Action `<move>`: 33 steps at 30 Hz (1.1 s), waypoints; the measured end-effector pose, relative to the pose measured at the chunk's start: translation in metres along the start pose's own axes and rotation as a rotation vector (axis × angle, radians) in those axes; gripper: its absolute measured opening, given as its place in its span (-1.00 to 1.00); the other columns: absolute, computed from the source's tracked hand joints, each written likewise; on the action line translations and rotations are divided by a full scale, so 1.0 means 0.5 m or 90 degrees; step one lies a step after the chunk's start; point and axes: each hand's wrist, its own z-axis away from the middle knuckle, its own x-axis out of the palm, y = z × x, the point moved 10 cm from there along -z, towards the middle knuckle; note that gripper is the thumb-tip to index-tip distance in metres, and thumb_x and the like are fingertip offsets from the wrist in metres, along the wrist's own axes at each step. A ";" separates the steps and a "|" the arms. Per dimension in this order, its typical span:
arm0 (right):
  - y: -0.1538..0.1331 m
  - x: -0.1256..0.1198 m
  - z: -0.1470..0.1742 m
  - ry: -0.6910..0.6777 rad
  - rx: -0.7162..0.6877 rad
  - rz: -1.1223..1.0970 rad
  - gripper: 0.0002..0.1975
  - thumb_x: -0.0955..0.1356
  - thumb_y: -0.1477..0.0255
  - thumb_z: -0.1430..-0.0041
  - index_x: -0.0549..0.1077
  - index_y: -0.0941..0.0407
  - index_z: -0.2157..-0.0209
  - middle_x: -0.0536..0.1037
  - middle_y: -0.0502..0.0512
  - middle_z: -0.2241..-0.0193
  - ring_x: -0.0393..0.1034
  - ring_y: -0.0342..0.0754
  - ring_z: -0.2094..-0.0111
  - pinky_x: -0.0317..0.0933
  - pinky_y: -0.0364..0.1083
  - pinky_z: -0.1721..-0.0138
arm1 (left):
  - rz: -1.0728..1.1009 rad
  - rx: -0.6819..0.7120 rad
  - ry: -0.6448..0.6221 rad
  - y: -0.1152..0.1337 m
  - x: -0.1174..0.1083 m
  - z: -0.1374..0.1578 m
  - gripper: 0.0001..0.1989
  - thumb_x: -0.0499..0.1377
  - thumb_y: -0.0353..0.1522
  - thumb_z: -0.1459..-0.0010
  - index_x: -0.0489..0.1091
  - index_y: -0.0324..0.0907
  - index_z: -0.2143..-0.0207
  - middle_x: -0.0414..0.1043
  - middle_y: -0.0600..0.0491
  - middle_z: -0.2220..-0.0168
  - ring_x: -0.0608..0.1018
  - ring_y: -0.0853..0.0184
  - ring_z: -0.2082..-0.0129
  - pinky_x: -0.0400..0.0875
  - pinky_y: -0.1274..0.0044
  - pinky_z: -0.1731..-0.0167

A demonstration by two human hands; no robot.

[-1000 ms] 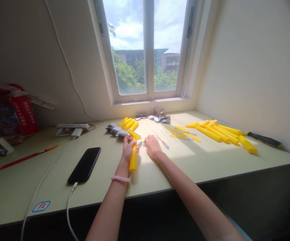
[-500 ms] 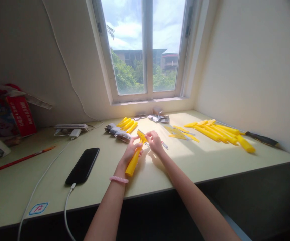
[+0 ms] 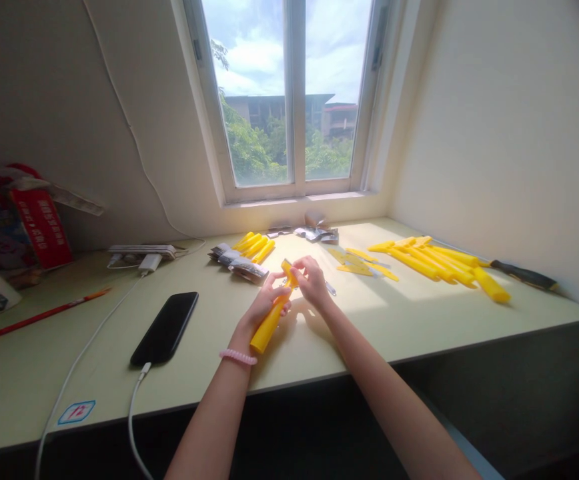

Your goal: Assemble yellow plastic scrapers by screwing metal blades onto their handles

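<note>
My left hand (image 3: 265,305) is wrapped round the tube-like handle of a yellow scraper (image 3: 268,325), its hollow end pointing down toward me. At the scraper's narrow head, the fingers of my right hand (image 3: 311,280) are pinched against its side; any small part between them is hidden. Just beyond my right hand a small metal piece (image 3: 330,289) lies on the table, partly covered. Left of the scraper head are silvery packets (image 3: 247,268), with several yellow handles (image 3: 255,247) behind them. Flat yellow blade-shaped pieces (image 3: 364,265) lie to the right.
More yellow scrapers (image 3: 427,261) are piled at the right, beside a black-handled tool (image 3: 522,275). A phone (image 3: 165,330) on a white cable lies left of my hands. Farther left are a power strip (image 3: 142,251) and a red stick (image 3: 44,317). Crumpled wrappers (image 3: 317,235) sit below the window.
The scraper's head has turned and shifted slightly right in my hands. My right fingers have moved a little with it, staying at the head. The left hand keeps its hold.
</note>
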 end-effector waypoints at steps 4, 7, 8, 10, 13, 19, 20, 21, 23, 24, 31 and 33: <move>-0.002 -0.003 -0.001 0.000 -0.010 -0.001 -0.92 0.26 0.48 -0.04 0.36 0.13 0.49 0.40 0.07 0.43 0.26 -0.06 0.32 0.17 -0.07 0.26 | -0.009 0.002 -0.003 -0.004 -0.001 -0.003 -0.57 0.15 -0.38 0.00 0.14 -0.14 0.05 0.29 0.14 0.48 0.33 0.54 0.70 0.17 0.67 0.70; -0.001 -0.004 0.001 0.000 -0.006 -0.015 -0.92 0.26 0.49 -0.04 0.35 0.13 0.50 0.39 0.06 0.43 0.27 -0.06 0.32 0.19 -0.07 0.27 | -0.012 -0.010 -0.006 -0.011 -0.002 -0.004 -0.56 0.15 -0.39 0.01 0.15 -0.15 0.04 0.27 0.16 0.51 0.33 0.53 0.70 0.15 0.68 0.71; -0.001 -0.005 0.002 0.001 -0.005 -0.021 -0.92 0.25 0.49 -0.04 0.35 0.13 0.50 0.39 0.06 0.43 0.27 -0.07 0.32 0.19 -0.08 0.28 | -0.009 -0.013 -0.008 -0.012 -0.001 -0.004 -0.55 0.15 -0.39 0.02 0.15 -0.15 0.04 0.27 0.16 0.52 0.32 0.52 0.70 0.15 0.68 0.72; -0.003 -0.007 0.004 0.005 -0.007 -0.031 -0.92 0.25 0.49 -0.04 0.34 0.12 0.49 0.39 0.06 0.42 0.27 -0.07 0.32 0.20 -0.08 0.29 | 0.001 -0.018 -0.011 -0.011 0.000 -0.002 -0.55 0.16 -0.39 0.02 0.14 -0.14 0.04 0.28 0.15 0.50 0.32 0.53 0.70 0.14 0.68 0.72; -0.002 -0.008 0.006 0.011 -0.007 -0.040 -0.95 0.27 0.48 -0.03 0.36 0.12 0.47 0.39 0.05 0.41 0.27 -0.08 0.33 0.20 -0.09 0.30 | 0.022 -0.023 -0.012 -0.007 0.003 0.001 -0.53 0.17 -0.39 0.03 0.13 -0.12 0.03 0.31 0.13 0.44 0.33 0.54 0.69 0.15 0.68 0.71; 0.021 -0.005 0.002 0.006 0.054 -0.079 -0.82 0.28 0.32 -0.05 0.39 0.13 0.49 0.43 0.04 0.45 0.30 -0.09 0.38 0.19 -0.13 0.39 | 0.035 -0.016 0.008 -0.002 -0.002 0.001 -0.50 0.17 -0.40 0.04 0.13 -0.12 0.00 0.35 0.08 0.38 0.34 0.55 0.68 0.18 0.67 0.69; 0.027 -0.008 0.000 0.006 0.063 -0.085 -0.79 0.27 0.29 -0.07 0.40 0.13 0.49 0.44 0.05 0.45 0.31 -0.09 0.39 0.19 -0.13 0.40 | 0.036 -0.013 0.017 -0.003 -0.007 0.000 -0.49 0.17 -0.40 0.04 0.13 -0.13 0.00 0.35 0.09 0.40 0.33 0.55 0.69 0.17 0.67 0.70; 0.034 -0.013 -0.002 0.009 0.073 -0.085 -0.77 0.25 0.28 -0.08 0.41 0.13 0.48 0.45 0.06 0.44 0.32 -0.09 0.38 0.19 -0.13 0.40 | 0.037 -0.011 0.027 -0.004 -0.012 -0.002 -0.49 0.17 -0.40 0.03 0.13 -0.13 0.00 0.34 0.10 0.43 0.33 0.55 0.69 0.17 0.68 0.70; 0.051 -0.030 -0.007 0.006 0.085 -0.051 -0.78 0.23 0.31 -0.09 0.41 0.13 0.46 0.47 0.06 0.42 0.33 -0.08 0.37 0.19 -0.12 0.38 | 0.043 -0.012 0.048 -0.008 -0.025 -0.006 -0.49 0.17 -0.39 0.03 0.12 -0.14 -0.01 0.33 0.12 0.46 0.32 0.55 0.70 0.17 0.68 0.70; 0.061 -0.039 -0.008 -0.005 0.086 -0.013 -0.80 0.23 0.34 -0.08 0.41 0.13 0.46 0.47 0.05 0.43 0.32 -0.08 0.36 0.19 -0.11 0.35 | 0.048 -0.014 0.057 -0.011 -0.031 -0.008 -0.49 0.17 -0.39 0.03 0.12 -0.14 -0.01 0.33 0.12 0.47 0.33 0.54 0.69 0.18 0.68 0.70; 0.141 -0.112 0.029 -0.075 0.126 0.326 -0.87 0.32 0.33 0.04 0.39 0.11 0.46 0.42 0.10 0.40 0.25 0.01 0.29 0.10 -0.02 0.21 | 0.053 -0.016 0.112 -0.023 -0.062 -0.023 -0.49 0.17 -0.44 0.03 0.12 -0.13 0.00 0.33 0.08 0.43 0.35 0.53 0.69 0.20 0.68 0.71; 0.158 -0.118 0.049 -0.090 0.170 0.381 -0.84 0.35 0.30 0.07 0.38 0.10 0.49 0.41 0.11 0.40 0.24 0.03 0.29 0.09 -0.02 0.25 | 0.057 -0.020 0.120 -0.025 -0.065 -0.024 -0.48 0.16 -0.46 0.03 0.11 -0.14 -0.01 0.34 0.06 0.41 0.34 0.54 0.69 0.19 0.68 0.72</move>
